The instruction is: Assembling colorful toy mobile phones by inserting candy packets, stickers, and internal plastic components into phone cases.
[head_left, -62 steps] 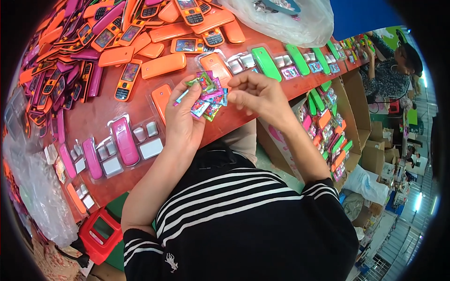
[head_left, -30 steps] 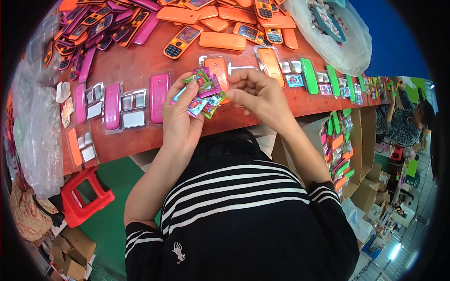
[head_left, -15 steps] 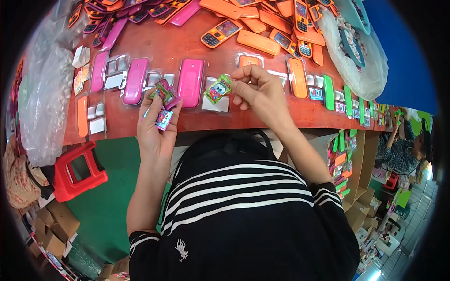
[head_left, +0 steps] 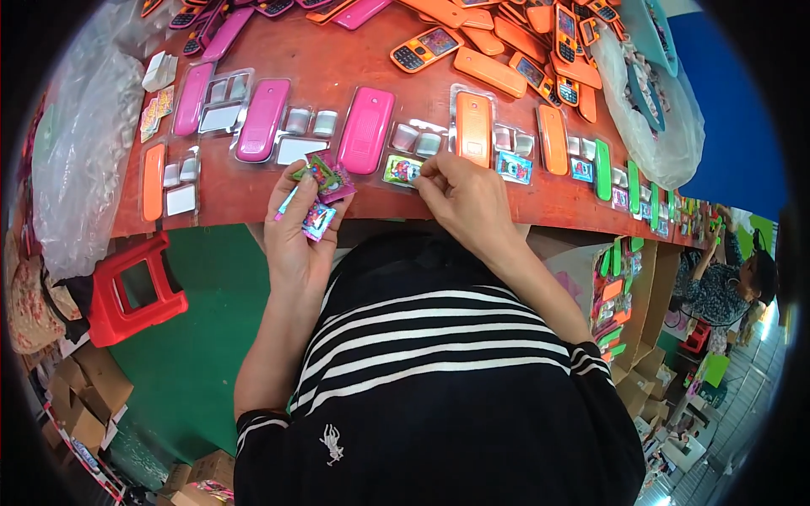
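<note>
Several small shiny sachets point(head_left: 331, 181), pink, green and blue, are pinched in my left hand point(head_left: 297, 244) over the table's near edge. My right hand point(head_left: 474, 202) has its fingertips closed at the right end of a green sachet point(head_left: 400, 170). That sachet lies in the lower compartment of a clear blister tray, under two small pale rolls point(head_left: 429, 145). A pink toy phone case point(head_left: 368, 131) fills the long slot to its left. Just beyond my right hand is an orange phone case point(head_left: 473, 131) in another tray, with a blue sachet point(head_left: 513, 167) beside it.
Along the red table point(head_left: 312, 63) runs a row of filled trays, with green cases point(head_left: 603, 170) at the right. Orange and purple toy phones point(head_left: 531, 42) are heaped at the back. Plastic bags flank them. A red stool point(head_left: 139, 289) stands at the left; a person works far right.
My right hand has lowered the green sachet into the tray compartment beside the pink case. My left hand still holds its sachets. The view has shifted slightly.
</note>
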`<action>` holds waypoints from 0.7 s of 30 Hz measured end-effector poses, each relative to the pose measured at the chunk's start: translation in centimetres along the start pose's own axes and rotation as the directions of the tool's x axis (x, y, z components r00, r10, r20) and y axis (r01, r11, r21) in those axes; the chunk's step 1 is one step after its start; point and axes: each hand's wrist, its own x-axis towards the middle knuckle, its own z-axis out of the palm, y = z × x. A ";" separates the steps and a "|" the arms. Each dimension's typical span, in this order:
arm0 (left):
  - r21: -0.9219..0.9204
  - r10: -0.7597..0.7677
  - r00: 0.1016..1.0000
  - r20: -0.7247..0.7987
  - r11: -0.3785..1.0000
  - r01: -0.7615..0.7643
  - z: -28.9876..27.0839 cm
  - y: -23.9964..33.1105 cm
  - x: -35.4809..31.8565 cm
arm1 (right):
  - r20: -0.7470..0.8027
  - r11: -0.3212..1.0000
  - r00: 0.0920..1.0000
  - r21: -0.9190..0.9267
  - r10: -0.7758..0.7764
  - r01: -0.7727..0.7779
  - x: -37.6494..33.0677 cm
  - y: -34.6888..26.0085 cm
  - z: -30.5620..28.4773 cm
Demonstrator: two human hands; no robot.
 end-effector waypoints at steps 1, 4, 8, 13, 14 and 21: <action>0.016 -0.005 1.000 -0.002 1.000 0.005 0.1 0.0 -0.1 | -0.006 1.000 1.000 0.000 -0.010 0.010 0.1 0.0 -0.2; 0.051 0.001 1.000 0.005 0.999 -0.001 0.9 -0.2 -0.4 | 0.050 0.984 0.997 0.166 0.062 -0.069 0.6 -1.4 -0.9; 0.076 -0.002 1.000 0.027 0.997 0.000 1.5 -0.2 -0.7 | 0.230 0.768 0.973 0.621 0.010 -0.155 1.5 -2.8 -0.4; 0.061 0.036 0.999 -0.003 0.997 -0.036 -0.1 0.5 -1.0 | 0.452 0.727 0.885 0.569 0.114 -0.384 2.9 -4.3 -0.7; 0.043 0.060 0.998 -0.032 0.997 -0.058 -0.5 0.8 -1.0 | 0.469 0.712 0.879 0.589 0.084 -0.382 3.4 -4.0 -0.4; -0.019 0.119 0.990 -0.070 0.992 -0.121 -1.0 1.6 -1.7 | 0.507 0.770 0.861 0.567 -0.047 -0.292 3.6 -7.2 2.1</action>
